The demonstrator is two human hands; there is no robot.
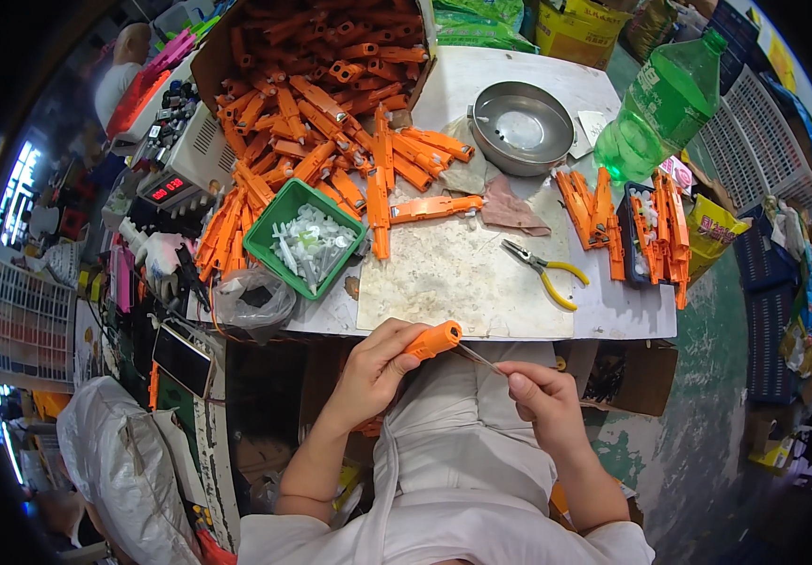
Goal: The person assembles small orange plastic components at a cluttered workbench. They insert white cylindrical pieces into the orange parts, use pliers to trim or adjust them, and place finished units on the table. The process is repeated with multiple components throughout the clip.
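Observation:
Just past the table's near edge, above my lap, my left hand (376, 372) is closed around an orange plastic toy part (439, 339), its rounded end facing right. My right hand (543, 391) pinches a thin metal tool (479, 356). Its tip meets or lies just beside that end; which of the two I cannot tell, nor the tool's exact kind. On the table ahead, several similar orange pieces (381, 188) are heaped in front of a box. A green tray (269, 262) of small white plastic parts stands left of the stained work board (453, 292).
Yellow-handled pliers (530, 255) lie on the board's right. Behind them are a pinkish cloth (514, 205) and a steel bowl (523, 169). A green bottle (665, 108) stands at the right, near a dark bin (634, 235) with orange pieces. A clear plastic bag (255, 299) sits at the left edge.

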